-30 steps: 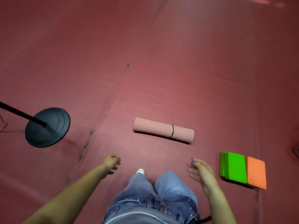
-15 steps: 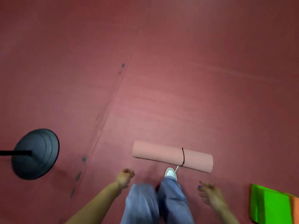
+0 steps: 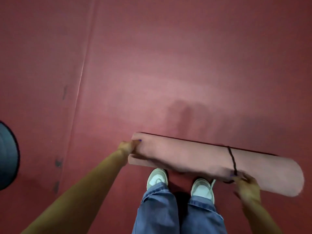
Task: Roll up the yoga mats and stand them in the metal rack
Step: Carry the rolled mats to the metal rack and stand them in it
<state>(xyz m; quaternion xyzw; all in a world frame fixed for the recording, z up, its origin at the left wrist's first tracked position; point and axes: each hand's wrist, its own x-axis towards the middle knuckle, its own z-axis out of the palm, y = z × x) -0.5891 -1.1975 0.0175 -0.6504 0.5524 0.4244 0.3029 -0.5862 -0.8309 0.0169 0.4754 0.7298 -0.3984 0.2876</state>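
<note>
A rolled pink yoga mat (image 3: 194,156) lies crosswise just beyond my white shoes, bound by a thin dark strap (image 3: 232,159) near its right end. My left hand (image 3: 128,146) grips the mat's left end, thumb over the top. Beside the strap, my right hand (image 3: 246,184) holds the near underside of the mat's right part. The right end looks raised and closer to the camera. No metal rack is in view.
Dark red floor mats cover the ground, with a seam (image 3: 81,85) running up the left side. The round black base of a stand (image 3: 8,157) sits at the left edge. My legs in blue jeans (image 3: 168,213) stand right below the mat.
I have stepped up to the mat and bent down. Both hands, empty before, now grip the rolled mat at its ends. The green and orange pads have left the view.
</note>
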